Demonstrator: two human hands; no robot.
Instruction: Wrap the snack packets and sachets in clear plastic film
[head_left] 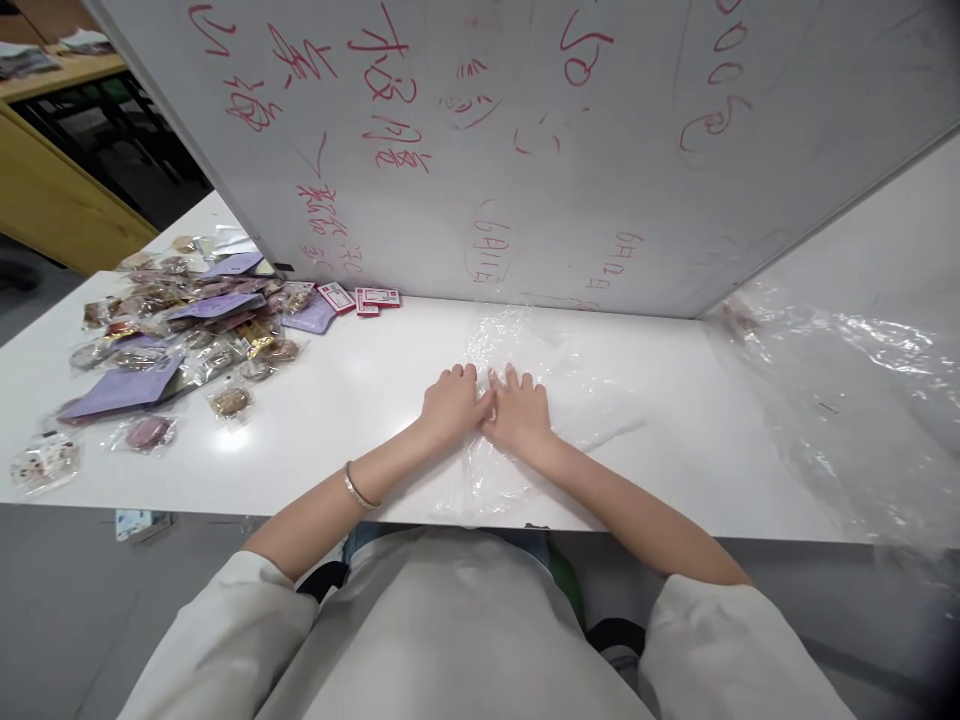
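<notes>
A crumpled clear plastic sheet (592, 405) lies on the white table (360, 375) in front of me. My left hand (451, 402) rests at the sheet's left edge, its fingers curled and closed; what they hold, if anything, is too small to tell. Right beside it, my right hand (519, 412) lies on the plastic with its fingers somewhat spread, pressing on it. The two thumbs nearly meet between the hands. A bracelet circles my left wrist.
Wrapped snacks (217, 355) and purple packets (127, 388) are heaped at the left. Small red-and-white boxes (379, 299) lie by the upright whiteboard (450, 150), which bounds the table's back. More clear plastic (862, 420) covers the right end.
</notes>
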